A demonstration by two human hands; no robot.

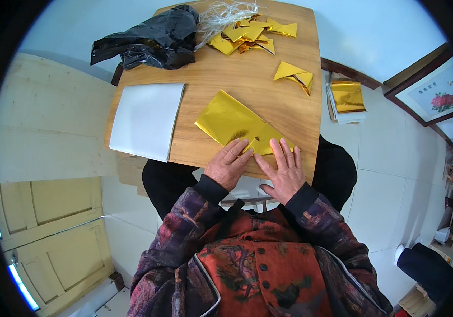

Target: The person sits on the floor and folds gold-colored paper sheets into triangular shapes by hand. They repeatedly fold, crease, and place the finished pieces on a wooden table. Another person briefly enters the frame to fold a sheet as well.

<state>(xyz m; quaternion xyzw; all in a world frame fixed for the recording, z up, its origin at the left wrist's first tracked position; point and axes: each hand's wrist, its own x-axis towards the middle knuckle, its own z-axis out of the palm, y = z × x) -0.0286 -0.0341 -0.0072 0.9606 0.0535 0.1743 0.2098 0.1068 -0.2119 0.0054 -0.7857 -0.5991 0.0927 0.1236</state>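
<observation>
A sheet of shiny gold foil paper [231, 116], folded into a long rectangle, lies slantwise at the near edge of the wooden table. On its near edge rest the fingertips of my left hand [229, 165], stretched out and close together. My right hand [284, 171] lies flat toward the paper's right end, fingers spread and thumb apart. Neither hand grips the paper; both press on it from above. Farther off to the right sits one folded gold paper piece [295, 76] with pointed ends. More folded gold pieces [245, 34] are heaped at the far side.
A stack of white sheets [146, 121] lies on the table [194, 79] at the left. Behind it are a crumpled black plastic bag [157, 37] and tangled clear strands [223, 16]. Gold foil paper [347, 96] tops a pile on the floor, near a framed flower picture [437, 90].
</observation>
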